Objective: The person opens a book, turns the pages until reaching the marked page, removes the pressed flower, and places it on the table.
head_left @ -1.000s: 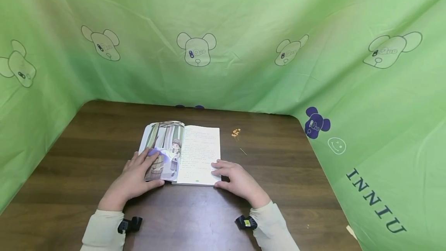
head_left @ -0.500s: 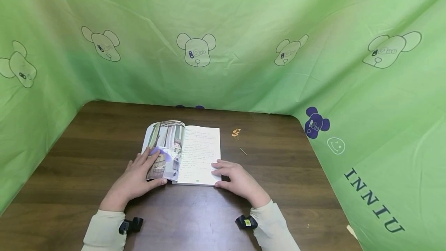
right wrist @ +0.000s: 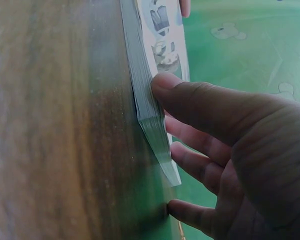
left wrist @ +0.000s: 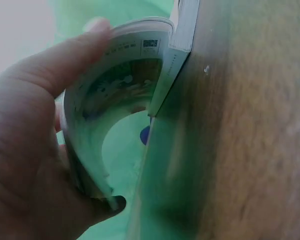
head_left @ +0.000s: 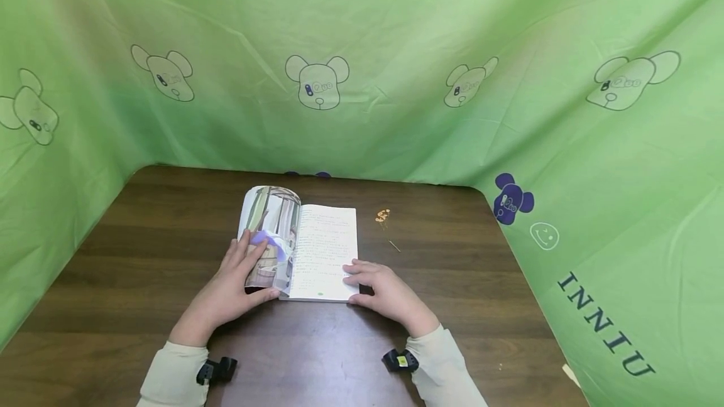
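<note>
An open book lies on the brown table, with a printed text page on the right and a colour illustration on the left. My left hand grips the left part between thumb and fingers. In the left wrist view, that part bows up off the table in a curved sheet with a small printed square code. My right hand rests on the lower right edge of the text page, fingers loosely bent. Its thumb touches the page near the edge in the right wrist view, beside the thick page block.
To the right of the book lie a small orange dried-flower sprig and a thin short stick. A green curtain with bear-head prints encloses the table at the back and sides. Black cameras are strapped to both wrists.
My left hand has shifted slightly right and up, pushing the left pages inward so they bow more and stand higher. The right hand stays in place.
</note>
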The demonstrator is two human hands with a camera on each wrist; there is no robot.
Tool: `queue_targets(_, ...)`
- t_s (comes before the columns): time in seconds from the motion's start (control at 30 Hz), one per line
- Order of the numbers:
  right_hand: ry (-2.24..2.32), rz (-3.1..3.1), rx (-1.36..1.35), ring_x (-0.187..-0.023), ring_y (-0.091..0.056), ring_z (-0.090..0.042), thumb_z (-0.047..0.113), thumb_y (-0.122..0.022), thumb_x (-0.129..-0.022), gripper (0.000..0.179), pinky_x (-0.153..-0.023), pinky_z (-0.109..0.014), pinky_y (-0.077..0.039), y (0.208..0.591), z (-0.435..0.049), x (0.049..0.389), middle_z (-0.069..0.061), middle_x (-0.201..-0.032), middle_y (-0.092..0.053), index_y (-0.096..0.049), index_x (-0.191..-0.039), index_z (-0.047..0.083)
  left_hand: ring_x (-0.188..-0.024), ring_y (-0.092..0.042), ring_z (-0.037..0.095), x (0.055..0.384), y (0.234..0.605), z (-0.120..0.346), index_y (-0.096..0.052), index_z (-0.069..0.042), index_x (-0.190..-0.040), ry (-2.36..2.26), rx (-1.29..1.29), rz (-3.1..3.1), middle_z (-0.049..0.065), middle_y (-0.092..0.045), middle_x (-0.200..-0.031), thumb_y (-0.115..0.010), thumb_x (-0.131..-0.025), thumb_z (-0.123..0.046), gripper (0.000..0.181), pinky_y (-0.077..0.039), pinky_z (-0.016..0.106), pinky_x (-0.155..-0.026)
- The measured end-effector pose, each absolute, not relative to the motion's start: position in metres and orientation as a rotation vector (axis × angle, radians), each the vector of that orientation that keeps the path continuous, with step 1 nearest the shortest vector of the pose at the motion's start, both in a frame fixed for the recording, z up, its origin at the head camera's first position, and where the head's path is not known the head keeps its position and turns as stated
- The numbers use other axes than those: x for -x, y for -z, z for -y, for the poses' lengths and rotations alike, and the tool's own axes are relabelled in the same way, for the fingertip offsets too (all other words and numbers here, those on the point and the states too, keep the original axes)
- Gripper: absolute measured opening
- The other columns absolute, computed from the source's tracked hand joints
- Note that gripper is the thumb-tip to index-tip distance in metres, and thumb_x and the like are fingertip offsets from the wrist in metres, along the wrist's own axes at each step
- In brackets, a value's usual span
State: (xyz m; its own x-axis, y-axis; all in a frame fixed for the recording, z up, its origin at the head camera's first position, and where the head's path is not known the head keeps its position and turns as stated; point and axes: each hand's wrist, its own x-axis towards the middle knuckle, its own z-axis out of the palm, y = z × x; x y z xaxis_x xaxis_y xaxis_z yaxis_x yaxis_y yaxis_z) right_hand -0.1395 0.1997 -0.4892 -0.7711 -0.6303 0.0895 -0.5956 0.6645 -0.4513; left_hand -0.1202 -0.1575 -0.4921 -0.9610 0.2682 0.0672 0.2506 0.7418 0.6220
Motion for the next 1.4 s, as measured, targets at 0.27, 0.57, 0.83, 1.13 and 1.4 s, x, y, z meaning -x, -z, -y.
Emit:
queue_targets(0.27, 0.706, -2.800, 1.025, -0.143, -0.049, -0.024, 0.026, -0.080, -0.090, 0.038, -0.117, -0.045, -0.039, 0.491, -0.199, 0.140, 0.000, -0.147, -0.060, -0.074, -0.125, 0.010, -0.156, -0.001, 0.048, 0.121, 0.491, 0.149, -0.032, -0.025, -0.162, -1.029, -0.435, -2.985, 0.009, 0.000, -0.174, -0.067, -0.089, -0.067, 0.092, -0.032, 0.076, -0.108)
queue_targets(0.57, 0.691, -2.793, 1.044, -0.143, -0.049, -0.026, 0.026, -0.078, -0.091, 0.037, -0.117, -0.046, -0.039, 0.488, -0.197, 0.141, -0.002, -0.147, -0.060, -0.074, -0.124, 0.009, -0.156, -0.005, 0.049, 0.123, 0.490, 0.135, -0.037, -0.013, -0.160, -1.128, -0.446, -3.102, 0.013, -0.007, -0.173, -0.076, -0.090, -0.045, 0.086, -0.030, 0.073, -0.113)
queue_targets(0.83, 0.654, -2.820, 1.065, -0.141, -0.051, -0.026, 0.026, -0.075, -0.094, 0.034, -0.115, -0.046, -0.041, 0.488, -0.196, 0.141, -0.004, -0.145, -0.062, -0.074, -0.122, 0.008, -0.157, -0.005, 0.046, 0.122, 0.487, 0.130, -0.019, -0.020, -0.166, -1.195, -0.466, -3.136, 0.015, -0.008, -0.172, -0.079, -0.087, -0.039, 0.100, -0.024, 0.073, -0.115)
queue_targets(1.13, 0.685, -2.860, 1.022, -0.130, -0.061, -0.023, 0.024, -0.071, -0.097, 0.028, -0.110, -0.044, -0.047, 0.480, -0.186, 0.144, -0.005, -0.134, -0.069, -0.075, -0.121, 0.009, -0.156, 0.003, 0.046, 0.121, 0.476, 0.131, -0.037, -0.006, -0.158, -0.950, -0.471, -3.114, 0.020, -0.006, -0.171, -0.071, -0.093, -0.046, 0.083, -0.030, 0.070, -0.114)
queue_targets(1.4, 0.821, -2.901, 0.882, -0.123, -0.065, -0.020, 0.026, -0.071, -0.097, 0.031, -0.107, -0.041, -0.050, 0.467, -0.180, 0.151, -0.003, -0.125, -0.073, -0.074, -0.124, 0.011, -0.157, 0.002, 0.043, 0.121, 0.466, 0.115, -0.041, -0.001, -0.155, -0.987, -0.472, -3.120, 0.020, -0.006, -0.171, -0.075, -0.090, -0.039, 0.083, -0.028, 0.065, -0.118)
